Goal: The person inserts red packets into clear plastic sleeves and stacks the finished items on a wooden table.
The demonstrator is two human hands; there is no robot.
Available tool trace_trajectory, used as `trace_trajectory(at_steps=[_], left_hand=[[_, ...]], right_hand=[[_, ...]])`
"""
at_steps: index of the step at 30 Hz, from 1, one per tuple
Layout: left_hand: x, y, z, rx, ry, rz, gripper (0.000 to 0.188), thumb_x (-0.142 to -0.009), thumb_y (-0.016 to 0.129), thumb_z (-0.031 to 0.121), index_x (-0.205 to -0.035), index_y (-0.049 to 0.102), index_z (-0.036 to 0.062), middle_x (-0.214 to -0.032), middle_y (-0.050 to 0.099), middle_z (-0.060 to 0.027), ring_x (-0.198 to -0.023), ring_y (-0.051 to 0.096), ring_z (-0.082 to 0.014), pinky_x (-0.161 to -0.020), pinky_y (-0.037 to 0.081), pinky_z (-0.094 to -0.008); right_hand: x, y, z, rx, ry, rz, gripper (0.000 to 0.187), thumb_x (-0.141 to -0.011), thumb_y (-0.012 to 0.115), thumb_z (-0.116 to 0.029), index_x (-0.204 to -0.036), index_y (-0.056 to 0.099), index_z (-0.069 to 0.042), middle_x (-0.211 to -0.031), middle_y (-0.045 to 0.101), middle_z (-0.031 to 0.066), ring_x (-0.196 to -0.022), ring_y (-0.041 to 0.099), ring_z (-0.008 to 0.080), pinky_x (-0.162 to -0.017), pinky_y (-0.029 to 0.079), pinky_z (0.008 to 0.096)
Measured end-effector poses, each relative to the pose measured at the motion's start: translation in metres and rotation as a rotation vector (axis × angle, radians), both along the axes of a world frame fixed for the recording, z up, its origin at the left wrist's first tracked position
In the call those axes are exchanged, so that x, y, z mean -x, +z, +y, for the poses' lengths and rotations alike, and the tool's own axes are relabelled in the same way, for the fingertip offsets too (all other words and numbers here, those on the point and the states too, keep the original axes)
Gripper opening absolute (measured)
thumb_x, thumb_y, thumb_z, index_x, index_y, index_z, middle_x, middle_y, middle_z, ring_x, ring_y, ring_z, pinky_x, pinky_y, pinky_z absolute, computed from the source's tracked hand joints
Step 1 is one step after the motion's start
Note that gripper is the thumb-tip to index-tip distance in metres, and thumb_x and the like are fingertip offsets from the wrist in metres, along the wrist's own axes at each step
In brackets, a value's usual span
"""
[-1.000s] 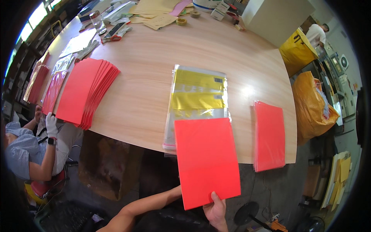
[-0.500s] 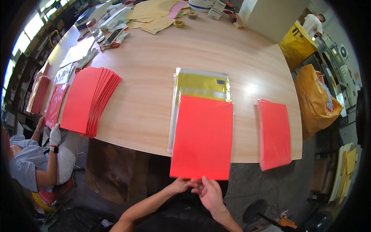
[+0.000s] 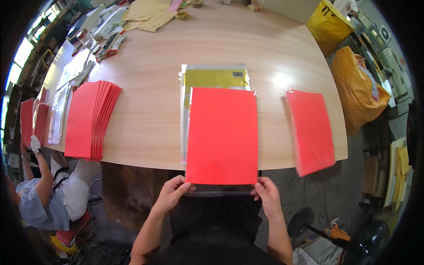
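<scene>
Red sheet (image 3: pixel 222 134): head view; it covers most of the yellow-and-clear plastic pouches (image 3: pixel 212 78), its lower end overhanging the near edge of the bench (image 3: pixel 145 88); glossy corners suggest a clear sleeve.
Left hand (image 3: pixel 173 193): thumb and fingers pinch the lower left corner.
Right hand (image 3: pixel 266 193): pinches at the lower right corner.
Clear flap (image 3: pixel 221 193): spans between both hands, below the red edge.
Handling: probably light, thin and fairly stiff, with slick plastic; it likely creases easily, so both lower corners seem the sound hold.
Red stacks: one fanned (image 3: pixel 81 119) at left, one neater (image 3: pixel 312 132) at right, both untouched by these hands.
</scene>
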State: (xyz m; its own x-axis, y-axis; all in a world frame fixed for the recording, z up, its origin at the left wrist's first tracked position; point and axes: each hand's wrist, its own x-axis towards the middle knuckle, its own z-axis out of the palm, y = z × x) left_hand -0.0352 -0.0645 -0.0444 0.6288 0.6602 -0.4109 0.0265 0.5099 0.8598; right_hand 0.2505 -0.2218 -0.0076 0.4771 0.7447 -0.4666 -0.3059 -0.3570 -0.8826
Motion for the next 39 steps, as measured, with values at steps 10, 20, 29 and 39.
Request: trace_trajectory(at_steps=[10, 20, 29, 39], left_hand=[[0.012, 0.048, 0.013, -0.295, 0.153, 0.439, 0.028, -0.087, 0.073, 0.006, -0.11, 0.058, 0.0004, -0.079, 0.057, 0.002, -0.073, 0.053, -0.0045, -0.066, 0.044, -0.0213], [-0.143, 0.062, -0.035, -1.224, -0.372, 0.355, 0.016, -0.077, 0.076, 0.016, -0.083, 0.063, 0.0084, -0.082, 0.052, -0.0068, -0.077, 0.06, -0.0263, -0.063, 0.049, -0.0382], [-0.152, 0.055, -0.054, -1.235, -0.447, 0.384, 0.018, -0.078, 0.072, 0.016, -0.082, 0.058, 0.0059, -0.083, 0.053, -0.0098, -0.076, 0.058, -0.029, -0.063, 0.048, -0.0397], [0.104, 0.003, 0.002, 0.002, -0.051, 0.279, 0.01, -0.085, 0.074, 0.008, -0.083, 0.064, 0.0078, -0.086, 0.061, 0.002, -0.075, 0.055, -0.0075, -0.065, 0.047, -0.0271]], right_hand=[[-0.001, -0.037, -0.011, -0.056, 0.116, 0.144, 0.043, -0.103, 0.055, -0.041, -0.091, 0.068, -0.001, -0.077, 0.066, 0.0048, -0.068, 0.063, 0.0136, -0.061, 0.046, 0.0253], [0.011, -0.034, -0.027, -0.091, 0.047, 0.545, 0.075, -0.104, 0.027, -0.061, -0.114, 0.065, 0.002, -0.104, 0.072, 0.0137, -0.096, 0.07, 0.0242, -0.074, 0.056, 0.0336], [0.013, -0.032, -0.022, -0.13, -0.063, 0.538, 0.065, -0.104, 0.037, -0.056, -0.1, 0.068, 0.001, -0.091, 0.069, 0.0089, -0.081, 0.065, 0.0163, -0.072, 0.053, 0.0298], [0.016, -0.033, 0.001, -0.032, -0.025, 0.299, 0.055, -0.104, 0.05, -0.043, -0.081, 0.07, 0.002, -0.072, 0.072, 0.014, -0.07, 0.073, 0.0242, -0.067, 0.059, 0.0328]])
